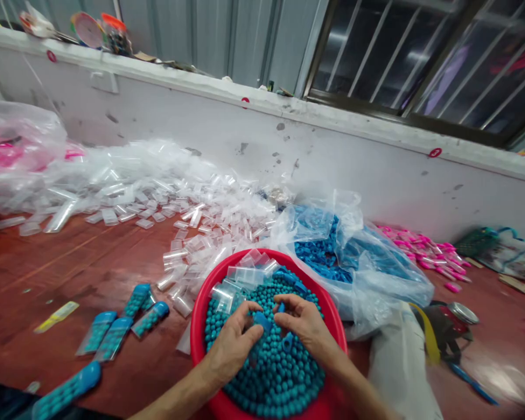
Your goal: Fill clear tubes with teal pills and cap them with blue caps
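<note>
Over a red basin (pixel 198 326) of turquoise beads (pixel 275 382), both my hands are at work. My left hand (pixel 233 344) is closed on a blue cap (pixel 261 321); a clear case seems to hang below it, but blur hides the detail. Between the thumb and fingers of my right hand (pixel 306 326) is a small blue plastic piece (pixel 282 307). Another blue piece (pixel 287 342) lies on the beads just under that hand. Clear plastic cases (pixel 240 283) rest on the beads at the basin's far left, and more blue pieces (pixel 295 280) lie at the far right.
Left of the basin lie several bead-filled cases with blue caps (pixel 114 338) and a yellow-and-clear strip (pixel 56 317). Clear cases (pixel 157 186) are heaped along the wall. A plastic bag of blue parts (pixel 319 256) stands behind right, near pink pieces (pixel 420 251) and a blue pen (pixel 472 384).
</note>
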Motion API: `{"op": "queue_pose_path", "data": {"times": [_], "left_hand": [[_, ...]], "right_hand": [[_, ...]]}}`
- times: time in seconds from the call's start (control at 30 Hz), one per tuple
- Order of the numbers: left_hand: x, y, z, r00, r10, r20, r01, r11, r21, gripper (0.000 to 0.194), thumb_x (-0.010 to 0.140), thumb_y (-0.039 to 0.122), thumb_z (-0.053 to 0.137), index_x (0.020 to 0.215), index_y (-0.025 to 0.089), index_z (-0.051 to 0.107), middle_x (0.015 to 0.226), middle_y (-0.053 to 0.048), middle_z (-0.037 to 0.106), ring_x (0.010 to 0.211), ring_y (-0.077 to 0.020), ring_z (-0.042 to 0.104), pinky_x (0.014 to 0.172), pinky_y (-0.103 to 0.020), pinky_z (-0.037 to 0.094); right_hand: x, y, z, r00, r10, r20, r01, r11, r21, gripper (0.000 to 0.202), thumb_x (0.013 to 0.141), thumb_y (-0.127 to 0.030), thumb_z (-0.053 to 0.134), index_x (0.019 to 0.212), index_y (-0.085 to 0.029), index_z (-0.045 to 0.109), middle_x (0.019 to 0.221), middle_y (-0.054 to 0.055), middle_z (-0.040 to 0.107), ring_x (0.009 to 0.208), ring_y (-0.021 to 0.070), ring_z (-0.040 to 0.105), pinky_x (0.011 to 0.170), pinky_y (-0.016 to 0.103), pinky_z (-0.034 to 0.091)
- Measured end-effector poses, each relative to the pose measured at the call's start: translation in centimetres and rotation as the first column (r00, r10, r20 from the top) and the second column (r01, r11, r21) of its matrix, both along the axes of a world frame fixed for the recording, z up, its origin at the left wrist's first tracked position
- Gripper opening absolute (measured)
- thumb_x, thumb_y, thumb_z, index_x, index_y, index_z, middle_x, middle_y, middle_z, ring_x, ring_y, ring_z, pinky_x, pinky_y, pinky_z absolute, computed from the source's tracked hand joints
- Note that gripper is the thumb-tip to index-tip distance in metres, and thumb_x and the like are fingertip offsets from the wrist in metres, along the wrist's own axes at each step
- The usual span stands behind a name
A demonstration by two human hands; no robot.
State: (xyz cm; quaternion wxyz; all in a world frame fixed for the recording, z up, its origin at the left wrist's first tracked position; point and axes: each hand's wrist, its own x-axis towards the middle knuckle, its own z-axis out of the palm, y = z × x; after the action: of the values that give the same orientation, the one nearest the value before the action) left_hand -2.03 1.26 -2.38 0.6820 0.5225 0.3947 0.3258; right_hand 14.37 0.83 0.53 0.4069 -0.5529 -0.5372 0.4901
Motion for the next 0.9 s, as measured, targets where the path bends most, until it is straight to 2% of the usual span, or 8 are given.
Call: {"op": "queue_pose_path", "data": {"times": [0.1,0.17,0.23,0.3,0.47,0.63,0.73,0.9], "left_hand": [[0.1,-0.4,-0.3,0.996,0.089,-0.021,-0.087,0.991,0.097,0.029,0.077,0.032,0.048,0.104,0.022,0.042,0.07,0.005,0.051,0.049,-0.0081,0.048,0.045,-0.02,0.042],[0.1,-0.6,-0.2,0.99,0.144,0.001,-0.142,0.98,0.138,0.035,0.077,0.03,0.048,0.11,0.021,0.043,0.083,0.0,0.057,0.07,-0.0141,0.056,0.063,-0.025,0.046],[0.1,-0.8,0.0,0.979,0.199,0.036,-0.202,0.967,0.157,0.039,0.075,0.028,0.051,0.113,0.019,0.045,0.099,-0.004,0.058,0.096,-0.0194,0.053,0.084,-0.029,0.041],[0.2,-0.8,0.2,0.978,0.201,0.055,-0.207,0.967,0.151,0.04,0.073,0.026,0.053,0.112,0.018,0.047,0.106,-0.005,0.057,0.108,-0.0209,0.046,0.094,-0.029,0.033],[0.7,-1.1,0.9,0.986,0.16,0.05,-0.166,0.976,0.144,0.02,0.074,0.023,0.051,0.093,0.018,0.053,0.088,-0.001,0.061,0.087,-0.0177,0.054,0.081,-0.026,0.04],[1.2,-1.8,1.3,0.979,0.202,0.021,-0.202,0.954,0.221,0.009,0.076,0.023,0.048,0.083,0.019,0.051,0.082,0.0,0.059,0.08,-0.016,0.053,0.073,-0.024,0.04],[1.2,-1.8,1.0,0.98,0.196,-0.021,-0.183,0.943,0.279,0.009,0.078,0.023,0.045,0.084,0.019,0.05,0.083,-0.001,0.058,0.08,-0.0161,0.052,0.075,-0.025,0.041],[-1.4,-1.1,1.3,0.982,0.142,-0.126,-0.098,0.946,0.308,0.021,0.079,0.027,0.046,0.098,0.02,0.049,0.089,-0.001,0.058,0.084,-0.0165,0.053,0.078,-0.026,0.042]], "right_hand": [[-1.2,-0.9,0.1,0.98,0.057,0.189,-0.084,0.987,0.136,0.035,0.079,-0.027,0.05,0.111,-0.018,0.054,0.095,0.005,0.062,0.083,0.0177,0.059,0.077,0.032,0.047],[-2.0,-1.8,0.0,0.928,0.164,0.334,-0.226,0.961,0.157,0.044,0.08,-0.031,0.05,0.122,-0.018,0.046,0.115,0.009,0.056,0.106,0.0218,0.051,0.091,0.037,0.039],[-2.6,-2.5,-0.2,0.862,0.23,0.451,-0.315,0.941,0.122,0.074,0.069,-0.034,0.064,0.132,-0.017,0.031,0.131,0.013,0.041,0.12,0.0264,0.038,0.097,0.04,0.033],[-3.2,-3.0,-0.8,0.814,0.228,0.534,-0.334,0.936,0.11,0.102,0.055,-0.033,0.074,0.137,-0.014,0.017,0.137,0.017,0.03,0.124,0.0302,0.031,0.097,0.043,0.032],[-4.1,-3.6,-2.0,0.757,0.037,0.653,-0.297,0.909,0.292,0.092,0.059,-0.026,0.064,0.136,-0.011,0.017,0.124,0.021,0.044,0.107,0.0326,0.05,0.084,0.044,0.044],[-3.9,-4.3,-2.6,0.675,-0.05,0.736,-0.342,0.863,0.371,0.09,0.06,-0.035,0.063,0.135,-0.01,0.02,0.123,0.023,0.044,0.109,0.0389,0.047,0.079,0.047,0.045],[-4.0,-4.3,-2.3,0.676,0.0,0.737,-0.342,0.886,0.314,0.092,0.062,-0.036,0.064,0.136,-0.01,0.018,0.127,0.023,0.04,0.112,0.0384,0.044,0.081,0.047,0.044],[-3.2,-3.4,-0.6,0.73,0.259,0.632,-0.431,0.893,0.132,0.103,0.062,-0.04,0.069,0.139,-0.018,0.004,0.136,0.016,0.031,0.103,0.0268,0.052,0.084,0.039,0.043]]}}
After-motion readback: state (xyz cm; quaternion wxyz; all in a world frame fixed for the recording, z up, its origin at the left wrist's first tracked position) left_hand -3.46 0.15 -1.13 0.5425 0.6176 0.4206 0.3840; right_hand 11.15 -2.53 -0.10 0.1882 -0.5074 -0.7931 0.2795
